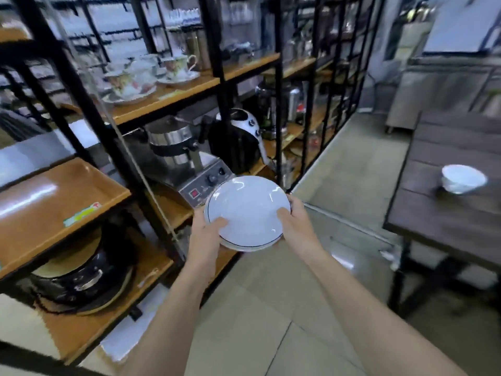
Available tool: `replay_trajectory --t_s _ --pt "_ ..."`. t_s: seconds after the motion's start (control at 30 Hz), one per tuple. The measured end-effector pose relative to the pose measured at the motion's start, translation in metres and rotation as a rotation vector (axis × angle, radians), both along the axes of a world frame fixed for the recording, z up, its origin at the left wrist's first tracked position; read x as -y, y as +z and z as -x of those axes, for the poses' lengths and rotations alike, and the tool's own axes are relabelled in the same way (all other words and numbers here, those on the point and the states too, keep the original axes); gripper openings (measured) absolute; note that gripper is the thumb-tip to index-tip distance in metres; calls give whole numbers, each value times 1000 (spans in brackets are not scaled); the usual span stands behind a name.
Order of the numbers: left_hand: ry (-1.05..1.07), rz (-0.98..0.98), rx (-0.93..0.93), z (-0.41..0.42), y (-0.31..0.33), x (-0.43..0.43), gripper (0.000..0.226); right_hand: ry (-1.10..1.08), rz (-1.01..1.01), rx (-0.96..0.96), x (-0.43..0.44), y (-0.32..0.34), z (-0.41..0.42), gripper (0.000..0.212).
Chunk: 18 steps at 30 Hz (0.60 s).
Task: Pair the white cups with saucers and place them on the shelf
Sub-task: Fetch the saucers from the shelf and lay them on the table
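Observation:
A small stack of white saucers (248, 210) with a thin dark rim line is held in mid-air in front of the shelf rack. My left hand (207, 229) grips its left edge with the thumb on top. My right hand (294, 219) grips its right edge the same way. A white cup (462, 179) stands on the dark wooden table (444, 213) at the right, apart from both hands. The wooden shelf (54, 210) at the left is bare except for a sticker.
Flowered cups on saucers (130, 85) fill the upper shelf board. Metal appliances (189, 156) and a black-and-white kettle (241, 137) stand on the middle shelf. A black round pan (81, 283) lies on the bottom left shelf. Black rack posts (113, 147) stand between compartments.

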State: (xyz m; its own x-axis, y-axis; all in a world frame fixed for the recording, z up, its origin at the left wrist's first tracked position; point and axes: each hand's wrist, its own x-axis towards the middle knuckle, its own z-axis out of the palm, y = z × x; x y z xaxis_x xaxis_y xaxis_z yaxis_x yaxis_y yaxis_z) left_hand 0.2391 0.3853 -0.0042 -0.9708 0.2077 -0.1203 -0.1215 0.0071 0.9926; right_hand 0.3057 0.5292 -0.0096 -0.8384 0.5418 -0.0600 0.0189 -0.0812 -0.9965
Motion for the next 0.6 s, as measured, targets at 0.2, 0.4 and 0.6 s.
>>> replay_trajectory --t_s 0.2,0.4,0.6 --pt "-228 -68 63 -52 1 -134 33 -233 26 27 -114 -1 -82 25" --pt "-479 -92 119 -110 -14 -266 32 -393 23 50 -230 -11 -163 28" --pt "-629 -6 227 -151 -34 -363 39 -508 68 88 -315 -31 -218 31"
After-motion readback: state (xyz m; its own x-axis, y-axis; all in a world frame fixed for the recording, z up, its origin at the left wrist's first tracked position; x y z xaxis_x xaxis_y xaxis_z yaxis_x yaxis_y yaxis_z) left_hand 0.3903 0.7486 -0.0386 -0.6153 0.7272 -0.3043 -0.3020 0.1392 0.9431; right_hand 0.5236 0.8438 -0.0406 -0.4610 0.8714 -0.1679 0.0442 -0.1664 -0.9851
